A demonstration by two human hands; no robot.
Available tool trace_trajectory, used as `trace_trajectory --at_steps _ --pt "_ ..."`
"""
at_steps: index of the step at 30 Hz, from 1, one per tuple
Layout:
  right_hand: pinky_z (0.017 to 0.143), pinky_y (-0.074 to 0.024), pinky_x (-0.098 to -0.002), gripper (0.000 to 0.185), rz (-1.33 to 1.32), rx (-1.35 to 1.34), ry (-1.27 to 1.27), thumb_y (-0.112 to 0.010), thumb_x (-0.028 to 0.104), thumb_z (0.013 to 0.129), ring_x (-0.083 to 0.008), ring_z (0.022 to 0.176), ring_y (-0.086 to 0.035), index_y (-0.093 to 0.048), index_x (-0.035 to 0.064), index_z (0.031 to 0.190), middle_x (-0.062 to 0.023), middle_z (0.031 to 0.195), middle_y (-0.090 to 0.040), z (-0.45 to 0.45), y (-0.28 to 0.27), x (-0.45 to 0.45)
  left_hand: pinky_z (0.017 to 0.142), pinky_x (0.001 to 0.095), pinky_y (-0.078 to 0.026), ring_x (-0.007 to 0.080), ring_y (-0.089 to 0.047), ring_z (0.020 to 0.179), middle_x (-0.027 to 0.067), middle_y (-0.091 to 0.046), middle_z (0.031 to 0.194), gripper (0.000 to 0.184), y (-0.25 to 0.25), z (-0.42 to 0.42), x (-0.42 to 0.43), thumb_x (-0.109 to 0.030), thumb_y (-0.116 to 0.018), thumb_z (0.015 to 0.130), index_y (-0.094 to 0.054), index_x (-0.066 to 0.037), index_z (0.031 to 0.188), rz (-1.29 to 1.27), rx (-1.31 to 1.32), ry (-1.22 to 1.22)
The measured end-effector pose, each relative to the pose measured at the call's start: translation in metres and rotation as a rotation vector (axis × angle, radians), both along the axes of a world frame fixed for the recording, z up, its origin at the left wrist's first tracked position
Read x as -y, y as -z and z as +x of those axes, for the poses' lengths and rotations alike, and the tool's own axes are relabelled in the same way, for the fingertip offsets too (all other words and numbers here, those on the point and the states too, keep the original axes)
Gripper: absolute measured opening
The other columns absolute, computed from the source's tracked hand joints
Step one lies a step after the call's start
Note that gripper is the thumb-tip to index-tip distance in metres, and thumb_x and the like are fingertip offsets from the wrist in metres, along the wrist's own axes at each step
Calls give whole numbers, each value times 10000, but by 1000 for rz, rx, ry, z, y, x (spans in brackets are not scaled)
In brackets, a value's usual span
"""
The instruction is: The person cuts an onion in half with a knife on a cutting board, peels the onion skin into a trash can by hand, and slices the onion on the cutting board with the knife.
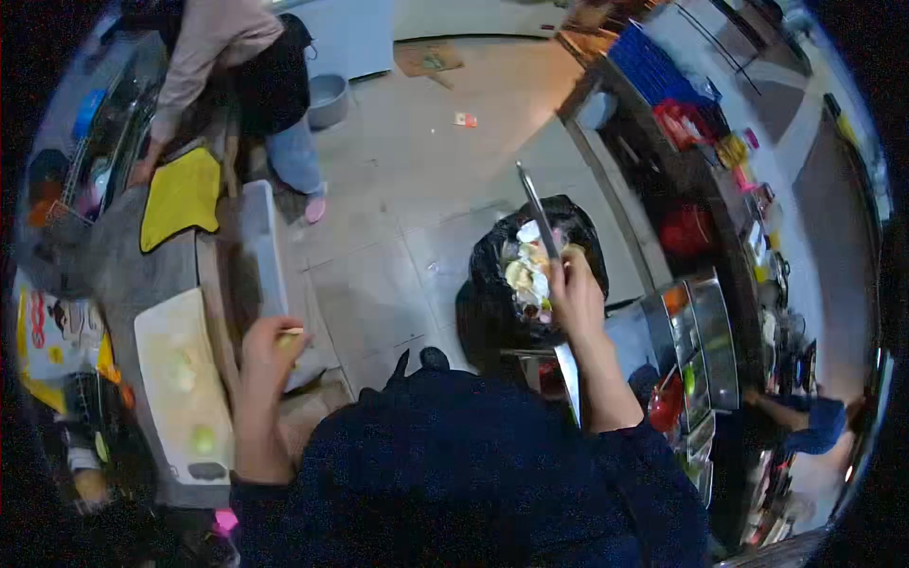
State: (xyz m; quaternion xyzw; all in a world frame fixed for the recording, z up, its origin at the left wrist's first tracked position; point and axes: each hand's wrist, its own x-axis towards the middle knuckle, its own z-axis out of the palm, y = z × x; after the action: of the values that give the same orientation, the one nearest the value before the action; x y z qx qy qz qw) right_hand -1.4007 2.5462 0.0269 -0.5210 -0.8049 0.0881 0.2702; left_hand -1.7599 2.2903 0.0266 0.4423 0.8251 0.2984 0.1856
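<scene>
My right hand is closed round a long metal tool, whose shaft points up and away over a bin lined with a black bag. Pale and white scraps lie inside the bag. On the left, my left hand pinches a small yellowish piece near the counter's edge. Beside it lies a white cutting board with some pale bits and a green piece on it.
Another person leans over the left counter by a yellow cloth. A grey bucket stands on the floor. Metal trays and shelves line the right side, where another person's arm shows.
</scene>
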Motion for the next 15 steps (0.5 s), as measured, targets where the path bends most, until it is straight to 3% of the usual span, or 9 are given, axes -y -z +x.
trace_trajectory --at_steps 2,3,4,5,7,8,11,12,15 --pt "626 -484 -501 214 -51 -7 133 -524 270 975 -457 744 -625 -525 62 1023 -223 786 -653 47 -13 -16 800 374 -506 301 -648 886 158 -666 901 299 20 57 -83 -255 -776 753 -685 -21 916 -139 192 208" --pt "640 -486 -498 223 -105 -15 232 -525 274 976 -455 767 -629 -525 57 1028 -231 816 -657 67 -20 -22 791 392 -502 307 -642 862 142 -658 870 308 44 77 -123 -303 -748 791 -676 -27 906 -5 11 527" --pt "640 -486 -498 223 -109 -23 253 -525 274 976 -455 767 -629 -525 57 1028 -231 816 -657 86 -25 -25 819 398 -497 305 -631 912 134 -653 888 298 45 107 -158 -316 -715 829 -675 -39 934 -78 143 685" --pt "650 -487 -495 227 -120 -10 317 -527 271 977 -452 791 -630 -523 51 1034 -240 836 -656 103 -29 -26 902 396 -487 318 -615 1024 169 -628 1092 389 43 138 -185 -325 -686 866 -638 -54 1141 -60 161 793" --pt "660 -489 -491 231 -128 -3 382 -528 268 978 -450 815 -632 -520 45 1040 -250 856 -654 133 -27 -32 1051 392 -405 364 -498 1250 246 -472 1361 634 30 188 -231 -330 -661 893 -418 -93 1428 14 432 875" --pt "665 -487 -504 240 -117 9 400 -516 280 981 -456 815 -629 -518 51 1052 -246 863 -659 145 -24 -32 1051 392 -405 364 -498 1250 246 -472 1361 634 32 196 -239 -330 -661 893 -418 -93 1428 15 429 877" --pt "675 -484 -530 259 -89 27 409 -493 304 985 -470 816 -624 -514 63 1078 -238 877 -667 169 -12 -35 1140 464 -276 445 -280 1393 270 -251 1521 876 44 204 -260 -461 -633 873 -164 -138 1539 143 297 752" --pt "684 -481 -535 265 -130 -22 392 -489 303 987 -477 821 -621 -514 60 1089 -245 881 -665 170 -6 -36 1140 464 -276 445 -280 1393 270 -251 1521 876 41 200 -258 -461 -633 873 -164 -138 1539 140 281 727" --pt "700 -475 -537 287 -266 -93 261 -490 296 985 -485 823 -619 -513 51 1133 -263 896 -657 166 20 -47 1150 573 -172 488 -109 1435 238 -92 1578 936 31 172 -226 -489 -626 866 -72 -180 1554 -39 -270 474"
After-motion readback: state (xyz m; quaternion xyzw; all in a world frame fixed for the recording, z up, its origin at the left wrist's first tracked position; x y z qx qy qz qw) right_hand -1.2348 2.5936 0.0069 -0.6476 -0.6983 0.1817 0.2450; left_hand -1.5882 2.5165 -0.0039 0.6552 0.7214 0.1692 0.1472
